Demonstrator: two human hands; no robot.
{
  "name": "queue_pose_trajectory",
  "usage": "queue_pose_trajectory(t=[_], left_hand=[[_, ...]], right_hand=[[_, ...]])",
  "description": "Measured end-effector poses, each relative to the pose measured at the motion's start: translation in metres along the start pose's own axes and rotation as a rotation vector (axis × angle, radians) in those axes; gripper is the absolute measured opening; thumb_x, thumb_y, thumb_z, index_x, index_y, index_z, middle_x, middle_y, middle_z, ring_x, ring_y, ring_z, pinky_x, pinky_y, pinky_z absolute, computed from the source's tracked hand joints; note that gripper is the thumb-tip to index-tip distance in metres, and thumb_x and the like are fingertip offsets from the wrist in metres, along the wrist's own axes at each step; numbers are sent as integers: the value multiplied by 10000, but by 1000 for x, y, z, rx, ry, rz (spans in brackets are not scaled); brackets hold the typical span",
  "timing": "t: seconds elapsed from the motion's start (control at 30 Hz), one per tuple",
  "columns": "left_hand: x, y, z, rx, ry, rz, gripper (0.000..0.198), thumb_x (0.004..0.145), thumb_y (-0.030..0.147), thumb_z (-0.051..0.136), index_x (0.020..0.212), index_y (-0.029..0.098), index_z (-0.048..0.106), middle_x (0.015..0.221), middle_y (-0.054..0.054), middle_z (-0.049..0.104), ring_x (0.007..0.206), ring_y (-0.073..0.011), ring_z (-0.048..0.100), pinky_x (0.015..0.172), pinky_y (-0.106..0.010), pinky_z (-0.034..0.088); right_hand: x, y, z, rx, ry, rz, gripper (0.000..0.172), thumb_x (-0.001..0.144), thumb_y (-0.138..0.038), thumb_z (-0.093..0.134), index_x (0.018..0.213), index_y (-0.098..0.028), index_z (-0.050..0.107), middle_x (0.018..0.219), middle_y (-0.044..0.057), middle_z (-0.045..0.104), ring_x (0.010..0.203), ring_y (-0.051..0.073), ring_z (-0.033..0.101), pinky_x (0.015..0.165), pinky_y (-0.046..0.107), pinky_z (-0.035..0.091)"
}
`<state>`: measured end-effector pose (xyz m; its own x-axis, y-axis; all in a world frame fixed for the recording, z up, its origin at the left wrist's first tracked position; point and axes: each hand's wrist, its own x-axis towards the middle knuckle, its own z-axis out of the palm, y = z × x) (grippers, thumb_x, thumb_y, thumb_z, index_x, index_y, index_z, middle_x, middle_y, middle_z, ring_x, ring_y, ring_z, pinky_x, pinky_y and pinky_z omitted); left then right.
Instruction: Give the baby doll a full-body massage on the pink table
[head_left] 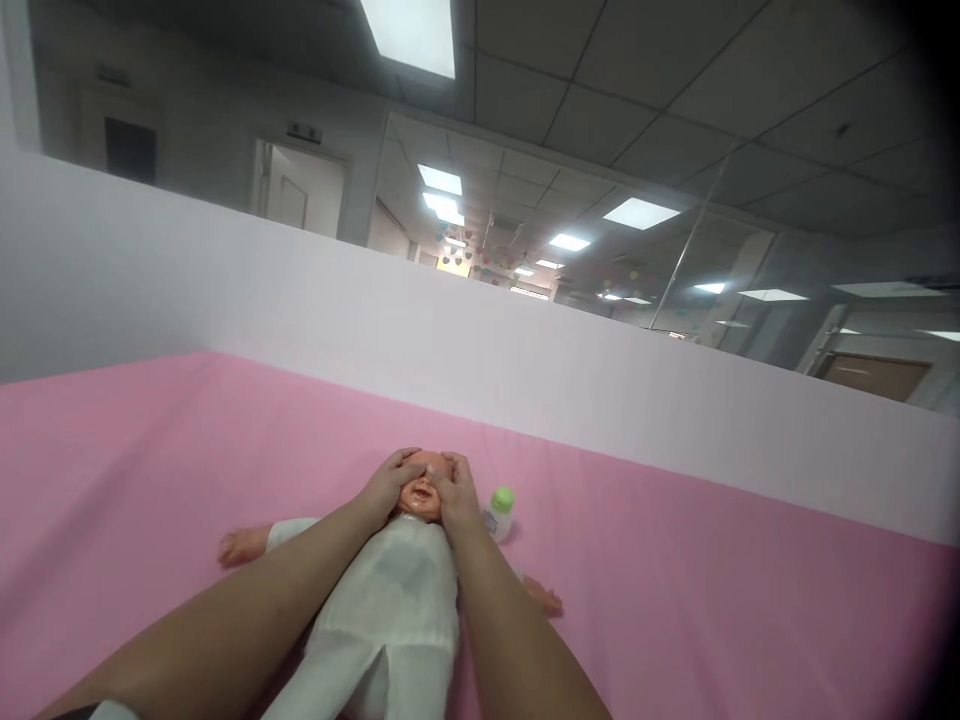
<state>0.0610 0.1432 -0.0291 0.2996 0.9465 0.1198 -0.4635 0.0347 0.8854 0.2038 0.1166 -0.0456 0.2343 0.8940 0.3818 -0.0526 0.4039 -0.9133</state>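
A baby doll (pixel 397 600) in white clothes lies on its back on the pink sheet (pixel 150 470), head away from me. My left hand (pixel 391 482) cups the left side of the doll's head, thumb across its brow. My right hand (pixel 454 490) cups the right side of the head, fingers pressed on the cheek and forehead. Both hands are wrapped round the doll's head (pixel 421 497); only the nose and mouth show between them. The doll's arms are spread to both sides.
A small white bottle with a green cap (pixel 499 512) stands just right of the doll's head, close to my right hand. A white partition wall (pixel 525 370) runs along the far edge of the pink surface. Beyond it are office ceiling lights and a doorway.
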Motion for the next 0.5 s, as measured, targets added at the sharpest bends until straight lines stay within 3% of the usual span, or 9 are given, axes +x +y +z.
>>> queue_pose_trajectory(t=[0.17, 0.4, 0.5], left_hand=[[4, -3, -5, -20, -6, 25, 604, 698, 382, 854, 1211, 174, 610, 1043, -85, 735, 907, -228, 713, 823, -324, 565], [6, -6, -9, -27, 39, 27, 565, 689, 416, 837, 1174, 204, 643, 1084, -84, 737, 985, -269, 720, 872, -358, 574], [6, -10, -11, -32, 45, 33, 590, 695, 433, 820, 1200, 196, 630, 1138, -107, 722, 1038, -288, 708, 938, -388, 560]], right_hand=[[5, 10, 2, 34, 28, -16, 438, 790, -512, 728, 1136, -267, 616, 1133, 27, 671, 1072, 243, 628, 972, 374, 499], [6, 5, 7, 235, 27, 67, 514, 685, -511, 801, 1096, -229, 677, 1087, 44, 711, 1050, 267, 645, 983, 411, 488], [5, 6, 7, 347, 35, 95, 491, 727, -525, 771, 1112, -231, 689, 1106, 45, 723, 1064, 260, 654, 987, 414, 488]])
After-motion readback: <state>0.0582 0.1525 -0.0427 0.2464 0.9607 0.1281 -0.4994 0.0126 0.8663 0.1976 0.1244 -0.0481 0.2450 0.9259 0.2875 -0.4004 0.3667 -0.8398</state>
